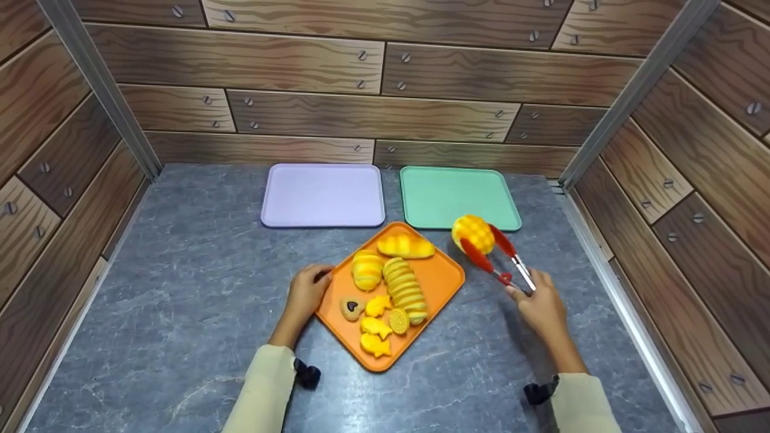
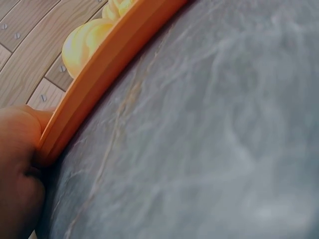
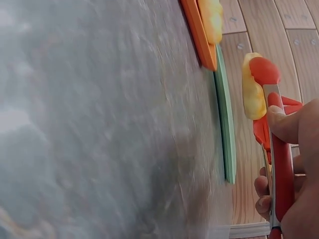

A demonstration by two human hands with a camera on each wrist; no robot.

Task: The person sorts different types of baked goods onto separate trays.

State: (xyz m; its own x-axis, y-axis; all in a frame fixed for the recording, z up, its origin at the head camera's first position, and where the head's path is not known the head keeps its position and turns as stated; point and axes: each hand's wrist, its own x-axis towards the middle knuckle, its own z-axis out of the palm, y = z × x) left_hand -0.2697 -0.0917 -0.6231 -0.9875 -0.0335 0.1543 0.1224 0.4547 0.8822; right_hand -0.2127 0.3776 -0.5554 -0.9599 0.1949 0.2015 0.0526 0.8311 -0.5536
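Note:
My right hand (image 1: 543, 305) grips a pair of red-tipped tongs (image 3: 283, 174). Between the tong tips is a round yellow toy bun (image 1: 473, 233) with a crosshatched top, held up off the table beside the green tray's near edge. At the left corner of an orange tray (image 1: 442, 279), my left hand (image 1: 308, 293) pinches the rim. On that tray lie a long striped bread (image 1: 405, 290), a striped round roll (image 1: 367, 270), an oblong yellow bread (image 1: 405, 246), a heart-centred cookie (image 1: 352, 307), a round biscuit (image 1: 399, 321) and several small yellow fish-shaped pieces (image 1: 376, 328).
A purple tray (image 1: 323, 195) and a green tray (image 1: 454, 192) lie side by side at the back of the grey marbled table (image 1: 198, 300). Wood-patterned walls (image 1: 301, 66) enclose the back and both sides, with metal posts at the corners.

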